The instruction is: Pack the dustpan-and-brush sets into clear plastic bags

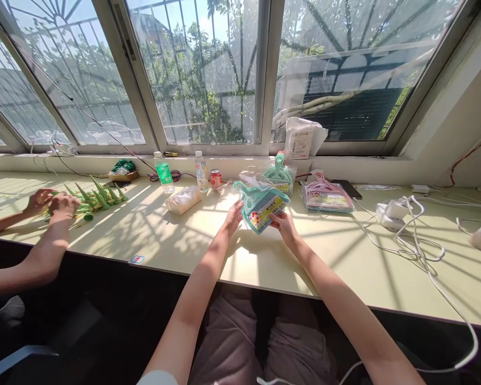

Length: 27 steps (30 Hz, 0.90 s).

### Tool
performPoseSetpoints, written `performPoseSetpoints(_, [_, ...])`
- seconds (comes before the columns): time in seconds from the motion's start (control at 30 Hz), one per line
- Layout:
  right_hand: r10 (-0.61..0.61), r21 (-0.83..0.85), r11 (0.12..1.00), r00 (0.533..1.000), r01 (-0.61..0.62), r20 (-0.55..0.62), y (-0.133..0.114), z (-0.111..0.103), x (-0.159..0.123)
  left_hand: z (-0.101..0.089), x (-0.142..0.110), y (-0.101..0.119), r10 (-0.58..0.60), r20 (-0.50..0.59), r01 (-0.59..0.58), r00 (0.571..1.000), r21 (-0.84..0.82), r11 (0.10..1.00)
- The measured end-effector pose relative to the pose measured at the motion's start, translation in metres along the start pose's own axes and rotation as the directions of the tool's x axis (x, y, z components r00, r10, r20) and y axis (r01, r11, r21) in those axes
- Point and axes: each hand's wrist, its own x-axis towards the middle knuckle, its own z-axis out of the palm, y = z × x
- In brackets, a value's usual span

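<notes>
A green mini dustpan and brush set (260, 206) with a yellow printed label is held up over the table, tilted, its handle to the upper left. My left hand (234, 215) grips its left edge. My right hand (284, 223) pinches its lower right side, thumb near the label. Just behind stands another green dustpan set (279, 174) in clear plastic, partly hidden by the held one. To the right lies a pink dustpan set (326, 193) in clear wrap, with a green edge showing beneath it.
Left of my hands are a tissue pack (183, 200), a red can (215, 179) and two bottles. White cables and a power adapter (393, 214) spread over the right side. At far left, a co-worker's hands (60, 203) work at green spiky pieces (98, 197). A white bag (303, 138) leans at the window.
</notes>
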Motion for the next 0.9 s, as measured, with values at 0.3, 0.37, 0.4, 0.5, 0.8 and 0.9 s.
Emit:
performPoseSetpoints(0.3, [-0.056, -0.028, 0.998, 0.994, 0.054, -0.092, 0.008, 0.0, 0.003, 0.017, -0.015, -0.003, -0.178, 0.446, 0.282, 0.877, -0.18, 0.942])
performPoseSetpoints(0.37, [-0.053, -0.016, 0.999, 0.995, 0.052, -0.083, 0.01, -0.001, 0.004, 0.018, -0.016, 0.003, -0.098, 0.389, 0.172, 0.916, -0.162, 0.972])
performPoseSetpoints(0.4, [-0.055, -0.013, 0.998, 0.995, 0.055, -0.08, 0.011, -0.001, 0.005, 0.019, -0.017, 0.006, -0.051, 0.356, 0.104, 0.933, -0.132, 0.986])
performPoseSetpoints(0.5, [-0.061, -0.008, 0.998, 0.995, 0.061, -0.077, 0.013, -0.001, 0.006, 0.024, -0.021, 0.012, 0.007, 0.279, -0.005, 0.96, -0.008, 1.0])
performPoseSetpoints(0.8, [-0.028, 0.063, 0.997, 0.988, 0.038, -0.149, 0.012, 0.009, 0.001, 0.038, -0.013, -0.008, 0.022, -0.172, 0.004, 0.985, 0.15, 0.989])
performPoseSetpoints(0.9, [-0.046, 0.056, 0.997, 0.987, 0.055, -0.156, 0.01, 0.005, 0.002, 0.035, -0.016, -0.009, 0.185, -0.261, -0.061, 0.948, 0.422, 0.905])
